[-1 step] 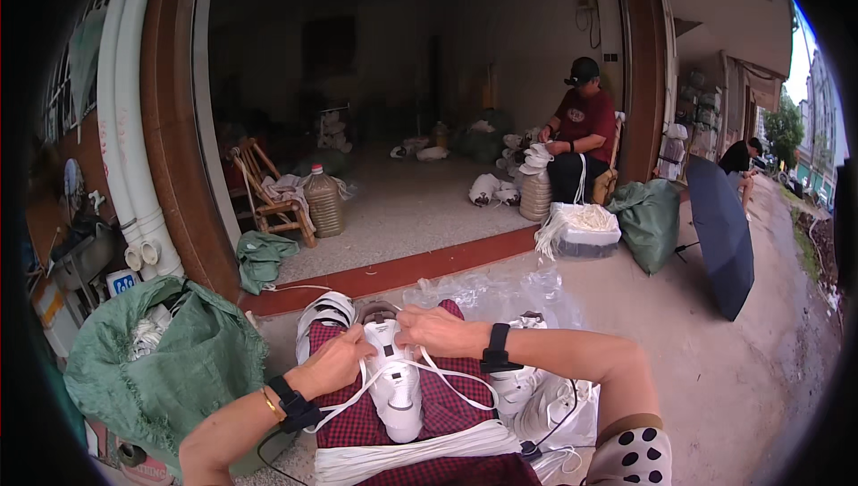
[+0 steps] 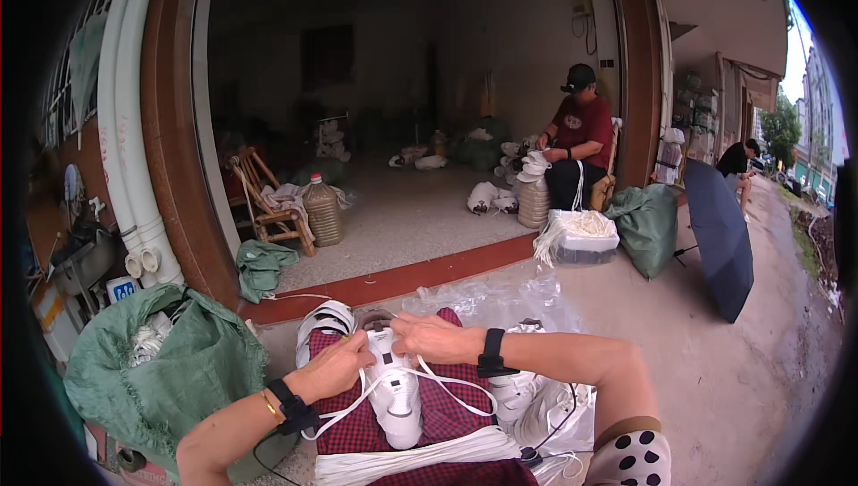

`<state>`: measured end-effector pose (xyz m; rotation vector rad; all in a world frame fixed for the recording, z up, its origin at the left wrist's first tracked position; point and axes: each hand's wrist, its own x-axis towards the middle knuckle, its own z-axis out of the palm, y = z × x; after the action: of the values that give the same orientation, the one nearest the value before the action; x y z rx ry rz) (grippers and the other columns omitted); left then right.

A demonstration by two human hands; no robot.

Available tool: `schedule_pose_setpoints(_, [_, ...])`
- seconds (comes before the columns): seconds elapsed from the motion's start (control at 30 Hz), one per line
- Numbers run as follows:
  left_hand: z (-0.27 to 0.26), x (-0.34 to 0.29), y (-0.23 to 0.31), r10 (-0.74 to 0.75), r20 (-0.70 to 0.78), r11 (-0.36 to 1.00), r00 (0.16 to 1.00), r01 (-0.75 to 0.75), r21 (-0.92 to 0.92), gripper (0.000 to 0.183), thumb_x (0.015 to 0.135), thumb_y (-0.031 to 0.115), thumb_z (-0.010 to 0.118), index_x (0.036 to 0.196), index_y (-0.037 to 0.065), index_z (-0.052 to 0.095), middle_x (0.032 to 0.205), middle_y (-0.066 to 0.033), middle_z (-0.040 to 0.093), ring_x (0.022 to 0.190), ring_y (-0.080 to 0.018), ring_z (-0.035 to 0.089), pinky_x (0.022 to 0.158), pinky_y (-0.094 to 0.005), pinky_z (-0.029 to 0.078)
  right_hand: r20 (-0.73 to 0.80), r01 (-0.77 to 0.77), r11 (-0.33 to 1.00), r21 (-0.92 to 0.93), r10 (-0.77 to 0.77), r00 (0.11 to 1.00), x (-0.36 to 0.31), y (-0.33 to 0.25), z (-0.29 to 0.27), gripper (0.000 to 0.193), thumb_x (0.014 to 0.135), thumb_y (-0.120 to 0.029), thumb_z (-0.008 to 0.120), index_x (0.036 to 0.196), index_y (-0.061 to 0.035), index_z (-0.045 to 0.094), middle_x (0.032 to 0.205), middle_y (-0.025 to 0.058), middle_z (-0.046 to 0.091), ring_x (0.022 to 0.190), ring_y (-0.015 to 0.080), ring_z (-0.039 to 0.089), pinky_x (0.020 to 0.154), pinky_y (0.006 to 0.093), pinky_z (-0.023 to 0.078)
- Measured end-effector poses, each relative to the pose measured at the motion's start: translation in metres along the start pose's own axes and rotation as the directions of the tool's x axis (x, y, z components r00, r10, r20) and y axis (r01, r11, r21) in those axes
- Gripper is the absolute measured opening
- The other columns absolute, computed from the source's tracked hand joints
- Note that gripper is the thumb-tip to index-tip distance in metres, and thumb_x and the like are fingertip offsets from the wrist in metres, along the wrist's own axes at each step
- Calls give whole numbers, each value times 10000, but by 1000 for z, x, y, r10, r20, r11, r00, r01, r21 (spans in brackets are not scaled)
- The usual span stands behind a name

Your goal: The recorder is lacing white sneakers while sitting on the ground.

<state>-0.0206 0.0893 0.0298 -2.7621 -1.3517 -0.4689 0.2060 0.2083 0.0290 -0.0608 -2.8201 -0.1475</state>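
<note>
A white sneaker (image 2: 399,410) rests toe toward me on the red-and-black checked cloth (image 2: 349,425) over my lap. My left hand (image 2: 338,368) is closed at the left side of the shoe's opening, pinching a white shoelace (image 2: 456,381). On the opposite side, my right hand (image 2: 436,338) is also closed, with fingertips on the lace near the upper eyelets. Loose lace loops hang out to both sides of the shoe. The fingertips partly hide the eyelets. Across my lap lies a bundle of white laces (image 2: 411,457).
More white shoes (image 2: 523,394) lie at my right, and another shoe (image 2: 326,316) beyond my left hand. A green sack (image 2: 170,388) stands at the left. Ahead, a seated person (image 2: 576,137) handles white shoe parts beside a tub of laces (image 2: 581,231). A dark umbrella (image 2: 718,240) stands at right.
My left hand has shifted slightly up and closer to the shoe's opening, and the right hand slightly down and left. The lace across the shoe's front has moved a little.
</note>
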Motion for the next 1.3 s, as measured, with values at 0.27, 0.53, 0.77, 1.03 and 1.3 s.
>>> schedule_pose_setpoints(0.27, [-9, 23, -25, 169, 332, 921, 928, -269, 281, 149, 787, 85, 649, 925, 32, 666, 1005, -134, 542, 1042, -334, 546, 935, -410, 454, 164, 173, 968, -182, -143, 976, 14, 4, -6, 116, 746, -180, 687, 757, -64, 680, 917, 80, 570, 1050, 284, 527, 751, 407, 528])
schedule_pose_setpoints(0.53, [-14, 48, -33, 153, 443, 982, 883, -184, 28, 218, 701, -20, 643, 903, 27, 714, 937, -148, 566, 971, -341, 557, 881, -411, 455, 555, -103, 993, -51, 114, 824, 53, 16, -10, 191, 734, -124, 641, 790, 45, 711, 908, 217, 710, 869, 344, 653, 836, 430, 515])
schedule_pose_setpoints(0.77, [-34, 67, -18, -222, 703, 969, 676, 236, 78, 322, 792, 250, 600, 990, 37, 740, 1029, -194, 641, 999, -312, 612, 846, -405, 491, 515, -252, 966, -62, 247, 821, 58, -6, -20, 331, 650, -142, 775, 932, 28, 737, 929, 189, 722, 932, 313, 702, 756, 404, 560])
schedule_pose_setpoints(1.03, [-16, 68, -21, -381, 569, 923, 729, 268, 275, 232, 681, 257, 662, 725, 39, 728, 760, -163, 698, 755, -337, 683, 718, -404, 537, 228, -307, 951, 21, 295, 928, 41, 4, 15, 237, 668, -118, 706, 860, 18, 736, 851, 188, 708, 820, 311, 686, 713, 413, 541])
schedule_pose_setpoints(1.3, [-11, 60, -8, -443, 471, 885, 763, 456, 93, 146, 682, 176, 702, 709, 35, 732, 793, -163, 703, 774, -297, 685, 714, -400, 533, 151, -243, 185, 952, 408, 900, 20, 20, 8, 294, 1055, -321, 459, 949, -77, 584, 780, 4, 663, 709, 61, 629, 526, 215, 418])
